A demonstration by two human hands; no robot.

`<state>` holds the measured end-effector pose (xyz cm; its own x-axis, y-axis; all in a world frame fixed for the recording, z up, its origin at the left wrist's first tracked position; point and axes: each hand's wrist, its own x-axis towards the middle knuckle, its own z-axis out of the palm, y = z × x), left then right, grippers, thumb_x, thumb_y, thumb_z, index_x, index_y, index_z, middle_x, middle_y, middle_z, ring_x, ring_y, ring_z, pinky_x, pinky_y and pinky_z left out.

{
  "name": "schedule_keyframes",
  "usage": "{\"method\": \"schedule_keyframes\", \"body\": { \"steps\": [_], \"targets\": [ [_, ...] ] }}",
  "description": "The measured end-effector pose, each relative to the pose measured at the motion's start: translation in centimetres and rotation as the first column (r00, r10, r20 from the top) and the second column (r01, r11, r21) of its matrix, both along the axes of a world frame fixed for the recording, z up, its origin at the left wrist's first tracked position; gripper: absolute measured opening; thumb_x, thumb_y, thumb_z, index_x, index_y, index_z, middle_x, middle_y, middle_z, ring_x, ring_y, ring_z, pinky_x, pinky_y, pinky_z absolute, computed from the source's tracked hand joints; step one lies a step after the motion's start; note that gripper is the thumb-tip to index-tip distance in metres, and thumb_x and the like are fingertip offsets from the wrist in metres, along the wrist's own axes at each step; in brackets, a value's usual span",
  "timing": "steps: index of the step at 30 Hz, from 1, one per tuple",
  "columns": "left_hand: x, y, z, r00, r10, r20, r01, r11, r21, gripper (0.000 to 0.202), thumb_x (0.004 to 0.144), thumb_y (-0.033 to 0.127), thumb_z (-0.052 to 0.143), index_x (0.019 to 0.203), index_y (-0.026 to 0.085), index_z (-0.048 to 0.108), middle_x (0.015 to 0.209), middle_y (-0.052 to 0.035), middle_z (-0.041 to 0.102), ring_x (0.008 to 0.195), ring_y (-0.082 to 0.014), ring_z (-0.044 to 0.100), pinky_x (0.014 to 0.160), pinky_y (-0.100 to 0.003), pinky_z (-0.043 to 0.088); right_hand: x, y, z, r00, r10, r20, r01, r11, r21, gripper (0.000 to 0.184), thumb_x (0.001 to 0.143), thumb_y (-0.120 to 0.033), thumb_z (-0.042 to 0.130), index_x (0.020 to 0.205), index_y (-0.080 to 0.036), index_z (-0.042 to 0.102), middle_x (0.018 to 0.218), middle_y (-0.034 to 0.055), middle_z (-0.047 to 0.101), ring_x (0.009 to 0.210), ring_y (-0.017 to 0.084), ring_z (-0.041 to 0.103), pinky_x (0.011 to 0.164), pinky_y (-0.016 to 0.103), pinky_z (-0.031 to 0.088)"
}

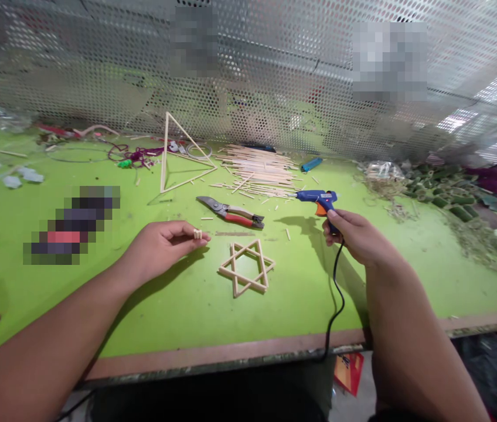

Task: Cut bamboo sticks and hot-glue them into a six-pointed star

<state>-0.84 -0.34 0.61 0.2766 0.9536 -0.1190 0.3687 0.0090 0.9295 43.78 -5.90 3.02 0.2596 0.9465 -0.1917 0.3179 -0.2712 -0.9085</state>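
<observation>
My left hand (160, 246) is closed in a pinch on a few short wooden stick pieces (198, 234), held just above the green table (196, 305). My right hand (356, 235) grips the handle of a blue hot glue gun (319, 200) with an orange trigger, nozzle pointing left; its black cord (335, 305) runs down over the table's front edge. Between the hands lies a six-pointed star (247, 267) made of wooden sticks, flat on the table.
Red-handled cutters (233, 212) lie behind the star. A pile of wooden sticks (257, 170) and a standing stick pyramid frame (182, 155) sit further back before a perforated metal screen (248, 70). Green tube pieces (446, 193) and scraps litter the right side.
</observation>
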Motion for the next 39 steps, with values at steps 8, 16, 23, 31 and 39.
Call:
{"method": "schedule_keyframes", "body": {
  "steps": [8, 16, 23, 31, 39],
  "targets": [
    [-0.1, 0.0, -0.3, 1.0, -0.007, -0.013, 0.007, 1.0, 0.003, 0.05, 0.071, 0.071, 0.098, 0.089, 0.025, 0.09, 0.107, -0.0124, 0.091, 0.1, -0.0348, 0.087, 0.098, -0.05, 0.071, -1.2, 0.0, -0.3, 0.998, 0.051, 0.044, -0.052, 0.998, 0.025, 0.07, 0.082, -0.091, 0.079, 0.09, -0.023, 0.068, 0.078, -0.0001, 0.065, 0.065, 0.016, 0.059, 0.063, 0.034, 0.052],
    [0.3, -0.2, 0.2, 0.999, 0.024, 0.047, -0.023, 1.0, -0.016, 0.051, 0.065, 0.071, 0.101, 0.084, 0.025, 0.088, 0.106, -0.0128, 0.091, 0.101, -0.0352, 0.087, 0.103, -0.052, 0.071, -0.7, -0.1, -0.4, 0.995, 0.043, 0.093, -0.046, 0.999, 0.029, 0.063, 0.089, -0.085, 0.077, 0.108, -0.026, 0.062, 0.082, -0.0013, 0.066, 0.069, 0.019, 0.062, 0.069, 0.036, 0.056],
    [0.3, -0.4, 0.3, 0.996, 0.032, 0.088, -0.031, 0.999, -0.011, 0.055, 0.063, 0.072, 0.103, 0.084, 0.023, 0.088, 0.105, -0.0125, 0.091, 0.1, -0.0336, 0.088, 0.105, -0.053, 0.071, -0.2, -0.1, -0.5, 0.817, 0.011, 0.576, 0.059, 0.993, -0.102, 0.047, 0.108, -0.072, 0.044, 0.099, -0.028, 0.057, 0.095, 0.0098, 0.075, 0.081, 0.027, 0.068, 0.072, 0.04, 0.054],
    [0.1, -0.4, -0.1, 0.991, 0.029, 0.13, -0.026, 0.999, -0.018, 0.047, 0.067, 0.064, 0.105, 0.086, 0.024, 0.089, 0.106, -0.011, 0.091, 0.1, -0.0314, 0.088, 0.105, -0.05, 0.071, -2.0, 0.1, -1.1, 0.605, 0.073, 0.793, 0.11, 0.979, -0.173, 0.039, 0.114, -0.053, 0.036, 0.113, -0.022, 0.059, 0.114, 0.0243, 0.076, 0.104, 0.039, 0.072, 0.083, 0.045, 0.05],
    [0.1, 0.3, 0.6, 0.919, 0.171, 0.356, -0.135, 0.983, -0.125, 0.037, 0.063, 0.04, 0.112, 0.083, 0.021, 0.087, 0.094, -0.0098, 0.089, 0.09, -0.0275, 0.086, 0.092, -0.043, 0.074, -3.7, 0.3, -2.1, 0.438, 0.179, 0.881, 0.078, 0.969, -0.236, 0.042, 0.114, -0.037, 0.037, 0.124, -0.009, 0.066, 0.12, 0.0296, 0.076, 0.114, 0.041, 0.073, 0.101, 0.05, 0.053]
  ]
}}
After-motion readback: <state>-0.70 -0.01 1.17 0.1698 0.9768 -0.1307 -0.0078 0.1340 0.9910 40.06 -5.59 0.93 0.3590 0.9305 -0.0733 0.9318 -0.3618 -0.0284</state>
